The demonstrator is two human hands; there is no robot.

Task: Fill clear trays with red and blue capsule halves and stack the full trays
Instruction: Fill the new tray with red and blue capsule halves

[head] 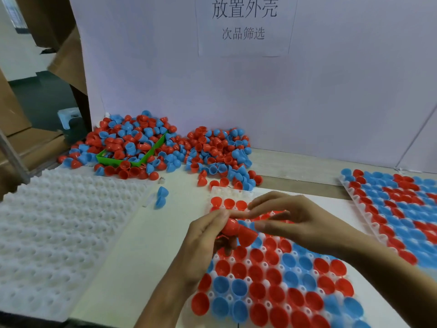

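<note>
A clear tray (238, 192) lies in front of me, most of its pockets filled with red and blue capsule halves (274, 278). My left hand (208, 235) grips red capsule halves (236, 229) above the tray's middle. Just to the right, my right hand (286, 218) hovers over the tray's far rows with fingers curled toward those red halves; whether it pinches one I cannot tell. A loose pile of red and blue halves (212, 152) lies at the back, spilling around a green bin (132, 159). A full tray (397, 209) sits at the right.
A stack of empty white trays (52, 223) fills the left side of the table. Two loose blue halves (162, 197) lie between it and my tray. A white backboard with a printed sign (243, 22) closes the back. Cardboard boxes (14, 110) stand at far left.
</note>
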